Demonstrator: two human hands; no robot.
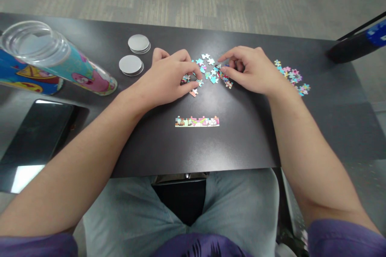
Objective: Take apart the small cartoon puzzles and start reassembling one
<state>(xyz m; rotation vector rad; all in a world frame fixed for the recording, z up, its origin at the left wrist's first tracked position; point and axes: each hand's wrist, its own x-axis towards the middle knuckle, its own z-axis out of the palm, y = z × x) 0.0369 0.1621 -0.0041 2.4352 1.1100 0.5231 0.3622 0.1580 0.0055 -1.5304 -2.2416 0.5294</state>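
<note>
Loose jigsaw puzzle pieces (214, 80) lie in a pile between my two hands, mostly light blue with some red and white. My left hand (171, 75) rests at the pile's left side, its thumb and forefinger closed around a small light-blue puzzle piece (200, 83). More pieces lie partly hidden under its fingers. On the right side, my right hand (249, 68) has its thumb and forefinger apart, touching the pile's edge; the other fingers curl inward. Nearer to me lies a joined strip of puzzle pieces (197, 122) with a straight lower edge.
Another group of pieces (291, 74) lies beyond my right wrist. Two stacks of round white discs (138, 43) sit left of my left hand. Clear-topped printed tubes (81, 68) and a black phone (36, 128) are farther left. A dark cylindrical object (350, 50) stands at the far right.
</note>
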